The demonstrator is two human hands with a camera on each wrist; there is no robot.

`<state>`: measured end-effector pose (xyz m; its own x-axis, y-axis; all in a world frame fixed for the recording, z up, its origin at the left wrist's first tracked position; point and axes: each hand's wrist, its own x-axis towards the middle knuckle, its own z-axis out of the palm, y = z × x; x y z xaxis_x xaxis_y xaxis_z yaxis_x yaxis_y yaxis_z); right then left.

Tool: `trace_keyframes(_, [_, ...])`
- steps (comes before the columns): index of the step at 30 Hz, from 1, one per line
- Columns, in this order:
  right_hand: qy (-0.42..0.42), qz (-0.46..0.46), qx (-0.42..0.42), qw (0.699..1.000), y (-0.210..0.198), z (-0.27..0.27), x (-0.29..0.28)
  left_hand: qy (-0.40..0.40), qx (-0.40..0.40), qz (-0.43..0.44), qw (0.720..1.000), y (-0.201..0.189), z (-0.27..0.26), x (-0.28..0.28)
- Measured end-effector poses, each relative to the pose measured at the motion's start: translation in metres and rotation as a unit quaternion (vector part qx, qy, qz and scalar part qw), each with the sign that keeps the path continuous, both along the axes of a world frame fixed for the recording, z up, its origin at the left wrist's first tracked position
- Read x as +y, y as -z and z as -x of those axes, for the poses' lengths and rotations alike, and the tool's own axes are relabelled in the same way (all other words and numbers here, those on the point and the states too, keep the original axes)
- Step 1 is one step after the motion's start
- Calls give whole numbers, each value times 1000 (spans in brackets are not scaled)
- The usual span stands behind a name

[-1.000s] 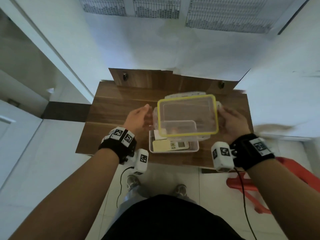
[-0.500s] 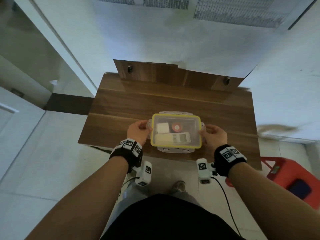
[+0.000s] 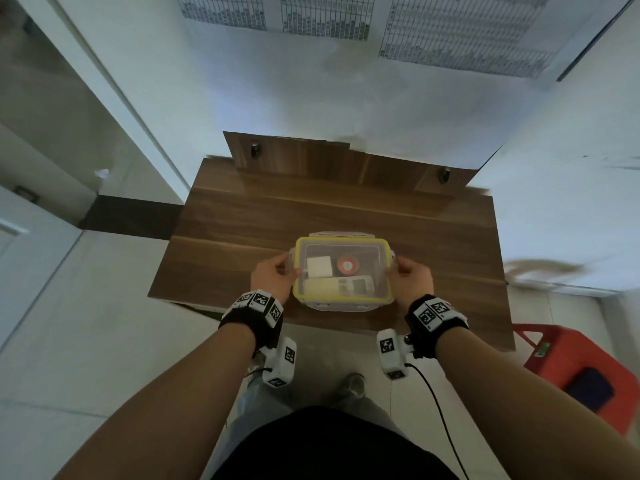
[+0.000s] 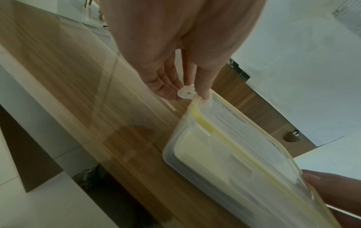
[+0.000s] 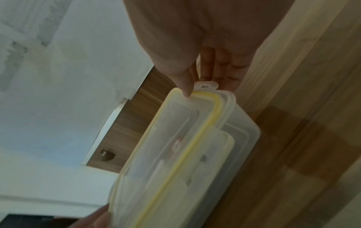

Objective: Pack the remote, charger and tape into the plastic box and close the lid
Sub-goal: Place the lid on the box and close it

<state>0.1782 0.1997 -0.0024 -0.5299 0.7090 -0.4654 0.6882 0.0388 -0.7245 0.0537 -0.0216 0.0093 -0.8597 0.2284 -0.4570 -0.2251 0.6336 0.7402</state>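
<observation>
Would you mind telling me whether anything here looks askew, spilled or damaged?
Nothing stands out. The clear yellow-rimmed lid sits squarely on the clear plastic box, with the white charger, red tape roll and pale remote lying inside; nothing has spilled on the wooden table.

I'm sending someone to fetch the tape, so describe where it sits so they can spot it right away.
On the wooden table stands a clear plastic box with a yellow-edged lid, held at its ends by the left hand and right hand. The tape lies inside, far side, right of the square white charger, behind the long remote. It is the only round, red thing.
</observation>
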Motion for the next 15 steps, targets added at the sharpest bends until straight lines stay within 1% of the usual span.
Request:
trace_keyframes(3, [-41,-28,-20,999,-1,-1,0,2,-1,-7,1000,2,-1,0])
trace_keyframes(7, [-99,-54,-46,993,-1,3,3,16,-4,6,1000,2,-1,2])
trace_keyframes(9, [-101,-54,-56,992,2,3,3,23,-5,16,1000,2,-1,4])
trace_keyframes(12, [-108,-79,-53,990,4,1,1,36,2,24,999,2,-4,6])
trace_keyframes(15, [-109,-94,-53,988,5,-2,3,21,9,15,1000,5,-6,6])
